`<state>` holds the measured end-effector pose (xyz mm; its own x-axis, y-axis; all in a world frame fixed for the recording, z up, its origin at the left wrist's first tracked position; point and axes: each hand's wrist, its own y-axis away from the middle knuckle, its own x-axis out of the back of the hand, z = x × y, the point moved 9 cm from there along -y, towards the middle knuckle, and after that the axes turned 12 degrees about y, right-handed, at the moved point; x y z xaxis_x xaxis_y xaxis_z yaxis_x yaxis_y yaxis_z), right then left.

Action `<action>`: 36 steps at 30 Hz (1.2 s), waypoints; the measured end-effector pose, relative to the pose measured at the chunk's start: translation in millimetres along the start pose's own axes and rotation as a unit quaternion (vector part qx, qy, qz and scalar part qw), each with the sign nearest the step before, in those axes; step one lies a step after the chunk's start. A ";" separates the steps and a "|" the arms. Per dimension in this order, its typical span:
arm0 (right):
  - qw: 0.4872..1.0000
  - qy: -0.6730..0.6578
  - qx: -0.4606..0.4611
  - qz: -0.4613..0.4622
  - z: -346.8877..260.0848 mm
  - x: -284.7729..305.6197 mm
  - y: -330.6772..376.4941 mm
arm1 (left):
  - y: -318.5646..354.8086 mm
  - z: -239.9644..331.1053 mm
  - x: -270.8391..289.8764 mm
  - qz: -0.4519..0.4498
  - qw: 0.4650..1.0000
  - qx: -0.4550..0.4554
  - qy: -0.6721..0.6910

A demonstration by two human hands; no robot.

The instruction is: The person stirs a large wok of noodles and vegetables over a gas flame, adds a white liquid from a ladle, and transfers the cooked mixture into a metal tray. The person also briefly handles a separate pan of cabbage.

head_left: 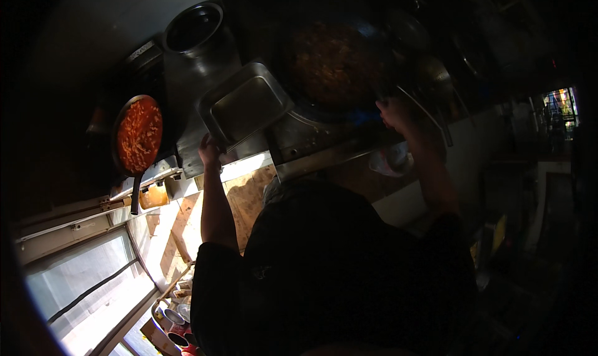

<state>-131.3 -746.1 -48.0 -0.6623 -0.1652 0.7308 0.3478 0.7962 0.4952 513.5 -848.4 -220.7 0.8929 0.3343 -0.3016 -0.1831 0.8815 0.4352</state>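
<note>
My left hand (210, 151) is closed at the near-left corner of an empty-looking rectangular metal tray (208, 110), gripping its edge. The tray tilts over the steel counter, left of a large dark wok (306, 110). Reddish-brown food (333, 60) fills the wok, dim in the shadow, and a blue flame (360, 117) glows beneath its near side. At the wok's near-right rim my right hand (393, 114) has its fingers curled. Whatever it grips is too dark to make out. Just right of that hand slants a thin metal rod (423, 111).
A frying pan (140, 135) of red sauce with pale pieces sits at left, its handle toward me. Behind the tray stands a round dark pot (194, 29). A clear plastic-looking container (392, 160) is below my right forearm. Cans (177, 337) stand in a box at lower left.
</note>
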 end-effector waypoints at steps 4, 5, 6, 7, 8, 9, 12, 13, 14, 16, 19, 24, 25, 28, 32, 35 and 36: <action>0.941 -0.310 -0.075 -0.115 2.6 -7.0 15.0 | -7.2 9.0 -9.0 -0.107 0.950 -0.242 -0.164; 0.913 -0.366 -0.090 -0.153 6.8 -9.8 22.1 | -8.2 4.0 -9.3 -0.116 0.956 -0.231 -0.139; 0.880 -0.420 -0.106 -0.194 7.9 -15.0 29.3 | -8.0 0.5 -6.2 -0.115 0.963 -0.215 -0.112; 0.870 -0.437 -0.100 -0.205 8.4 -14.6 33.8 | -8.1 -2.6 -3.5 -0.113 0.970 -0.199 -0.083; 0.860 -0.453 -0.093 -0.216 8.7 -14.2 38.7 | -9.4 -5.9 0.4 -0.103 0.978 -0.177 -0.050; 0.848 -0.472 -0.086 -0.226 9.4 -13.5 43.5 | -11.5 -8.6 5.1 -0.095 0.981 -0.166 -0.031; 0.807 -0.521 -0.053 -0.272 22.8 -12.9 51.9 | -8.7 -16.7 13.8 -0.052 0.990 -0.131 0.016; 0.807 -0.520 -0.043 -0.275 23.7 -12.2 56.5 | -4.1 -17.9 15.3 -0.024 0.993 -0.109 0.038; 0.808 -0.519 -0.036 -0.276 23.0 -8.6 64.3 | 14.5 -11.6 5.3 0.023 0.995 -0.061 0.076; 0.811 -0.512 -0.031 -0.282 7.4 2.0 80.3 | 38.5 -10.1 16.4 0.089 0.989 -0.018 0.115; 0.813 -0.509 -0.050 -0.278 -13.3 14.2 97.4 | 51.5 -18.7 35.6 0.109 0.987 -0.017 0.121; 0.834 -0.478 -0.071 -0.267 -30.1 17.6 105.0 | 70.5 -28.7 28.6 0.078 0.990 -0.017 0.120; 0.844 -0.462 -0.072 -0.263 -34.9 18.2 107.5 | 72.3 -29.0 23.4 0.061 0.991 -0.010 0.122; 0.866 -0.423 -0.066 -0.257 -52.5 20.7 120.0 | 77.3 -31.6 5.0 0.020 0.990 0.008 0.140; 0.877 -0.386 -0.026 -0.286 -87.2 17.3 129.2 | 79.0 -17.2 -3.2 0.001 0.990 -0.012 0.142; 0.880 -0.362 -0.004 -0.308 -123.9 8.3 142.3 | 70.1 -13.4 -6.5 -0.005 0.987 -0.012 0.158; 0.879 -0.354 0.000 -0.319 -134.8 1.3 144.5 | 67.3 -13.3 -5.4 -0.008 0.987 -0.011 0.160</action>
<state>7.5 -709.7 87.8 -0.9696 -0.1752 -0.1709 -0.2446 0.6725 0.6985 490.9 -786.5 -201.1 0.7211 0.4058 -0.5615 -0.1832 0.8933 0.4104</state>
